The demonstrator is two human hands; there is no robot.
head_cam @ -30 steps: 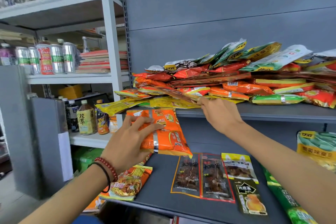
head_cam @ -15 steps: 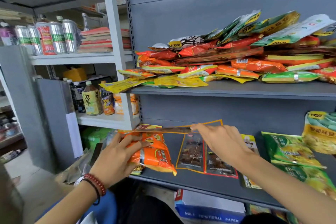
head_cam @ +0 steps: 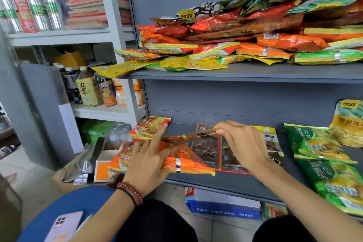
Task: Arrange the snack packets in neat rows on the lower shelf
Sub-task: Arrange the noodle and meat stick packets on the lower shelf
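Observation:
My left hand [head_cam: 146, 158] lies with spread fingers on an orange noodle packet [head_cam: 186, 162] at the left front of the lower shelf [head_cam: 225, 183]. My right hand [head_cam: 242, 142] pinches the end of a flat brown snack packet [head_cam: 188, 136], held level just above the shelf. Under it lie two dark meat-snack packets [head_cam: 208, 150] side by side. A red and yellow packet [head_cam: 149, 126] lies at the back left. Green packets [head_cam: 318, 143] lie in a column on the right. A loose heap of packets [head_cam: 245, 33] covers the upper shelf [head_cam: 255, 73].
A white rack on the left carries drink bottles [head_cam: 86, 88] and cans [head_cam: 37, 8]. Boxes and foil bags [head_cam: 82, 163] sit on the floor by the shelf's left end. A box of paper [head_cam: 224, 204] is below the shelf. A phone [head_cam: 62, 225] lies on a blue seat.
My right hand drew the flat brown packet out of the upper heap and brought it down to the lower shelf. My left hand lowered the orange packet onto the shelf. The view tilted downward.

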